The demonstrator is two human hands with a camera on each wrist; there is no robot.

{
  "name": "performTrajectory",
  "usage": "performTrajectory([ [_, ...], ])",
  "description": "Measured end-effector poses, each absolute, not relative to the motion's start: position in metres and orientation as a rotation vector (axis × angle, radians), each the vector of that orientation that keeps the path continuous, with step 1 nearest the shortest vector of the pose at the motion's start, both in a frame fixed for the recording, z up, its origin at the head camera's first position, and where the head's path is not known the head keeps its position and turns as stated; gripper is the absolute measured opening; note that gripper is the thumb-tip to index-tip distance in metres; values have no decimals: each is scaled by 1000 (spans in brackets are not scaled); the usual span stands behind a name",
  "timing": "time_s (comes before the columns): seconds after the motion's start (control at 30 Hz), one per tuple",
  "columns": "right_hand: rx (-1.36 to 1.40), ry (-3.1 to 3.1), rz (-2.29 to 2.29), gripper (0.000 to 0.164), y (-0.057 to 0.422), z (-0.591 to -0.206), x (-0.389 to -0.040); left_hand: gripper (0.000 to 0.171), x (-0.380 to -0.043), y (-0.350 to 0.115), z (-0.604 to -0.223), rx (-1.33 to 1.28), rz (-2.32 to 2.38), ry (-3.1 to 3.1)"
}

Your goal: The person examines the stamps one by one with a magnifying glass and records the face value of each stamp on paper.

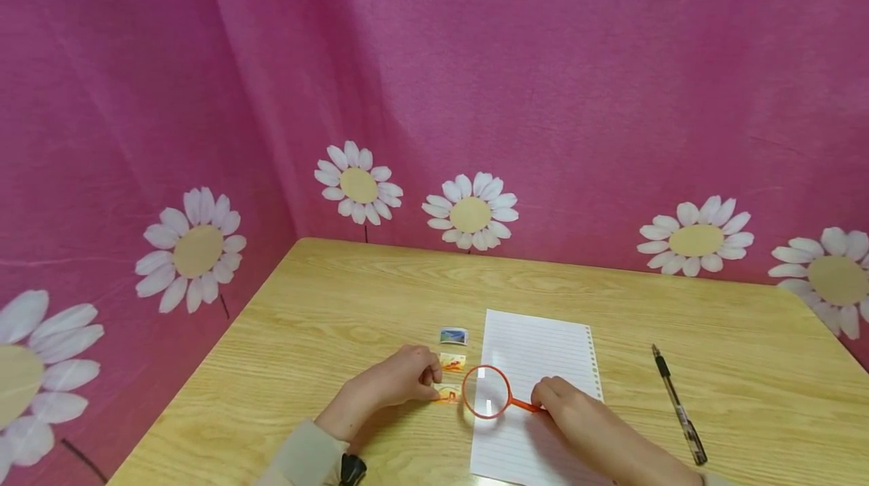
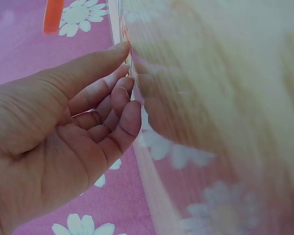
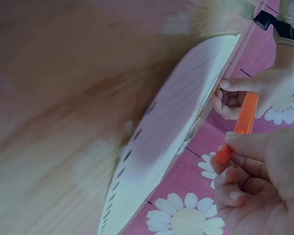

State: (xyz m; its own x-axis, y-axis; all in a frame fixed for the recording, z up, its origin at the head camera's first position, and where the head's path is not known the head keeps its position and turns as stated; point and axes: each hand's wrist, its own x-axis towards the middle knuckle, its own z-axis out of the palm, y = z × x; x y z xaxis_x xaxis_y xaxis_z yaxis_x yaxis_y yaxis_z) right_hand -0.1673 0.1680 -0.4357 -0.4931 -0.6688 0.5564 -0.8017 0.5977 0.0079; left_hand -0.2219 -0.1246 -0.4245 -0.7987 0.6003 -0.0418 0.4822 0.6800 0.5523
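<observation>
My right hand (image 1: pixel 570 403) pinches the red-orange handle of a magnifying glass (image 1: pixel 519 403) between thumb and fingers. Its round lens is over the left edge of a lined sheet of paper (image 1: pixel 536 350). Three small stamps stand in a column left of the sheet: a blue one (image 1: pixel 453 336) farthest away, a yellow-orange one (image 1: pixel 452 362) in the middle, another yellow-orange one (image 1: pixel 449 395) nearest. With loosely bent fingers, my left hand (image 1: pixel 400 379) rests at the stamps' left side, thumb tip at the nearest one. The left wrist view shows those fingertips (image 2: pixel 132 112) low at the tabletop.
A black-capped pen (image 1: pixel 679 404) lies on the wooden table (image 1: pixel 326 305), right of the paper. Pink cloth (image 1: pixel 543 93) with daisies hangs behind and along the left side. A dark band (image 1: pixel 352 469) circles the left wrist.
</observation>
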Motion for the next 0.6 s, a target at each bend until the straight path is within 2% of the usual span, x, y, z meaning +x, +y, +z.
performTrajectory([
  [0.6, 1172, -2309, 340, 27, 154, -436, -168, 12, -222, -125, -424, 853, 784, 2654],
])
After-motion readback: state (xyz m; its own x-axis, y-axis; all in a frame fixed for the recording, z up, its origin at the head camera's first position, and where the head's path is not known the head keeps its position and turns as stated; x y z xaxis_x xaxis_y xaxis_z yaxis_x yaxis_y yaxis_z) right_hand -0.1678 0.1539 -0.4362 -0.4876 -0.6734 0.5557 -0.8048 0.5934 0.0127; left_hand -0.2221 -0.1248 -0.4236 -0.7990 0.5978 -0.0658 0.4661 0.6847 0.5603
